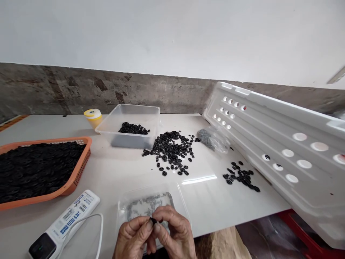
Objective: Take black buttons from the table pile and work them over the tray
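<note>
My left hand [134, 235] and my right hand [174, 230] meet at the bottom centre, thumbs and forefingers pinched on one small black piece [153, 220]. They are over the near part of a clear shallow tray [182, 201] that holds small, pale or see-through bits. Beyond it a loose heap of small black oval pieces [172, 147] lies on the white table [205, 201]. Behind the heap's left side, a clear plastic box [129, 141] holds more black pieces. A smaller scatter of black pieces [242, 177] lies to the right.
An orange basket [78, 167] full of black pieces stands left. Near it lie a white power strip [72, 216] and cable [101, 230]. A yellow-and-white container [93, 118] stands behind. At right are a plastic bag [215, 138] and a large white perforated panel [275, 144], tilted.
</note>
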Action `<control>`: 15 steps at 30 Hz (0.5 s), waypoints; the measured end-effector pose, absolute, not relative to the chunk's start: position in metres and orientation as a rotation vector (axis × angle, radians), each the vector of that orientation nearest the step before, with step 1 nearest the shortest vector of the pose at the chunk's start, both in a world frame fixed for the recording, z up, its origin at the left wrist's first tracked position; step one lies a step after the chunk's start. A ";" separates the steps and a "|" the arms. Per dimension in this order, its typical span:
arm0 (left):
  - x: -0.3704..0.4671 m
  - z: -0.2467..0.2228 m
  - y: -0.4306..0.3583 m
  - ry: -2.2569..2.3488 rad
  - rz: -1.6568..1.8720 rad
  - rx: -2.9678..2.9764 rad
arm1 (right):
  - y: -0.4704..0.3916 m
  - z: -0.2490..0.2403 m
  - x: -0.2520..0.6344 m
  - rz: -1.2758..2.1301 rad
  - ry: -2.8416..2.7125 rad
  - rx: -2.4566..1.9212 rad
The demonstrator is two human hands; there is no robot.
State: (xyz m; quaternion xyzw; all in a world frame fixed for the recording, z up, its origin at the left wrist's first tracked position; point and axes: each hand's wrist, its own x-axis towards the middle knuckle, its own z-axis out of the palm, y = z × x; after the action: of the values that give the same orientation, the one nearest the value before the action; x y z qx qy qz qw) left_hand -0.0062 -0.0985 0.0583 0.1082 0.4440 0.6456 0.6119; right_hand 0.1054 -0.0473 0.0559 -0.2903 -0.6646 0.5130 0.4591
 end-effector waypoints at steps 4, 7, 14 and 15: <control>-0.005 0.059 -0.098 1.013 1.494 0.239 | -0.049 0.061 0.103 1.264 -1.640 -0.700; -0.004 0.061 -0.098 1.048 1.501 0.237 | -0.047 0.064 0.104 1.254 -1.606 -0.691; -0.007 0.071 -0.094 1.105 1.672 0.045 | -0.054 0.068 0.108 1.205 -1.678 -0.897; -0.007 0.072 -0.094 1.105 1.681 0.039 | -0.056 0.067 0.107 1.210 -1.694 -0.900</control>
State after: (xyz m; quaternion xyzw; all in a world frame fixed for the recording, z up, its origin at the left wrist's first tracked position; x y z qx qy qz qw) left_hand -0.0066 -0.0941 0.0716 0.0163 0.4637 0.7059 0.5352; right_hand 0.1067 -0.0561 0.0674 -0.3595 -0.6768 0.4835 0.4229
